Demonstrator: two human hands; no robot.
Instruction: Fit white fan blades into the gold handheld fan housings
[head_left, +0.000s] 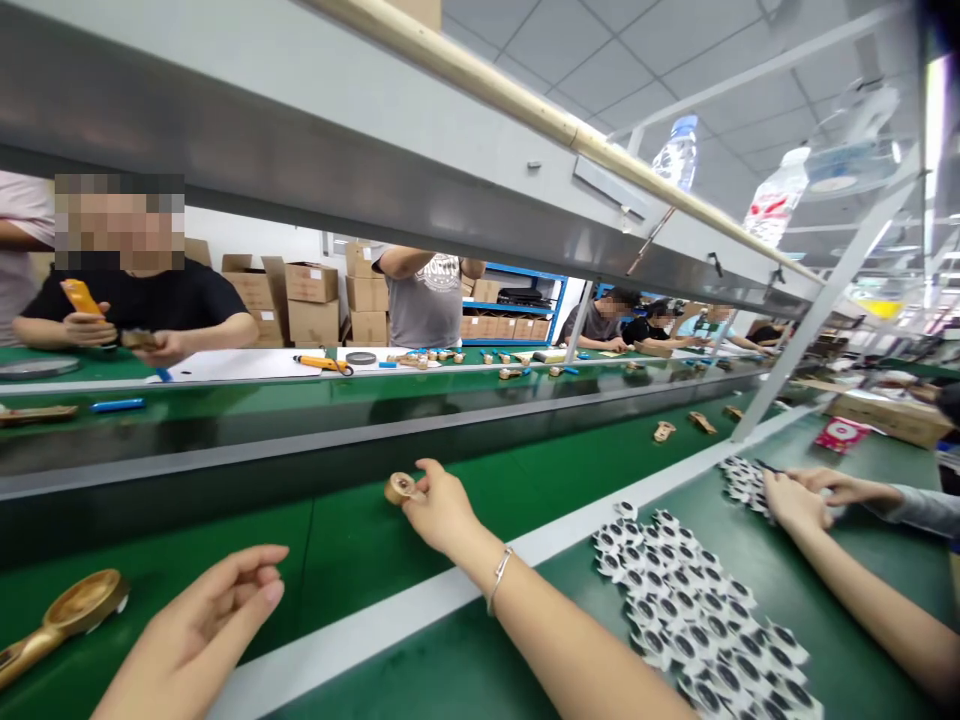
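My right hand [442, 508], with a bangle at its wrist, reaches over the green conveyor belt [345, 540]. Its fingers and thumb grip a small gold round-headed part [400, 487]; the rest of that piece is hidden by the hand. At lower left, my left hand [202, 625] is open above the belt's near side, fingers loosely bent and nothing in it. Left of it lies a larger-looking gold part with a round hollow head and a handle [86, 602]. Many white pieces with dark round centres [697, 610] are laid in rows on the green bench right of my forearm.
A co-worker's hands [799, 500] are at more white pieces on the right. Gold parts [664, 432] lie farther along the belt. A pale rail [525, 550] edges it, and a slanted post [817, 320] rises at right. Overhead runs a shelf [450, 170] with bottles. People sit opposite.
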